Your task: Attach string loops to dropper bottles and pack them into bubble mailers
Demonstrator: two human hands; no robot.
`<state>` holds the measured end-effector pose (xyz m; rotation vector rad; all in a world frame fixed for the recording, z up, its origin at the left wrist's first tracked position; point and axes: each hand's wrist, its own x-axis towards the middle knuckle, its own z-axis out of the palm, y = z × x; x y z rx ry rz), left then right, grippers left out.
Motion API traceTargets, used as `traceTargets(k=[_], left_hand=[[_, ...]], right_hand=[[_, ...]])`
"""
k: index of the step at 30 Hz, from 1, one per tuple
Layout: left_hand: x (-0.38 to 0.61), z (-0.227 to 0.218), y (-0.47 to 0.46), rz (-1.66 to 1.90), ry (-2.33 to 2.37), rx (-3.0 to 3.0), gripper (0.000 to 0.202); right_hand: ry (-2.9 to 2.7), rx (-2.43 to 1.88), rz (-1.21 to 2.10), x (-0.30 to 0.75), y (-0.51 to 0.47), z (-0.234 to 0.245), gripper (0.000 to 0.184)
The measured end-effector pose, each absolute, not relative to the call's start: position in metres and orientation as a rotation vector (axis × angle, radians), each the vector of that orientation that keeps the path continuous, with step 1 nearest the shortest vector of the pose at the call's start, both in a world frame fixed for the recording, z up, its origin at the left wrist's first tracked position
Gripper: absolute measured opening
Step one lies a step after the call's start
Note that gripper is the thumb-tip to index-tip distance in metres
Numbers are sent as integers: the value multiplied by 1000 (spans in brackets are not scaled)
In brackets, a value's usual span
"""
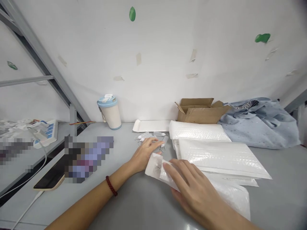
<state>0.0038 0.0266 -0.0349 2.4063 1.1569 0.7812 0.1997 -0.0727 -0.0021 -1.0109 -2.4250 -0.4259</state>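
1. Lying with fingers spread, the right hand (194, 188) covers part of a paper pouch (155, 167) at its 10 o'clock, fingertips on the paper; I cannot tell whether it grips.
2. The pouch looks light and soft, apt to bend and slide on the smooth bench (120, 204). Its flat paper edge seems the best place to pinch.
3. The left hand (144, 156), fingers close together, reaches 12 o'clock onto small white packets (146, 136), just above the pouch; any grip is unclear.
4. Those packets look light and fiddly, best lifted by their edges.
5. White bubble mailers (220, 158) lie at the right hand's 1 o'clock, with a cardboard box (201, 111) beyond.
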Motion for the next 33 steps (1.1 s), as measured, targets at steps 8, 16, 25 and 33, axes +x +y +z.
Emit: traceTargets(k=[8,16,25,33], left_hand=[[1,-35,25,726,1100,2360,13],[-18,-15,34,1026,1357,1985,14],[-45,23,26,1382,925,1496,5],[-23,23,7,1056,965,1768,7]], right_hand=[[-2417,-1090,-338,202,-69,-2,50],[-2351,-1098,-317,204,-66,-3,50],[-2316,-1127,-320,206,-67,-4,48],[-2323,-1132,-319,205,-67,-5,48]])
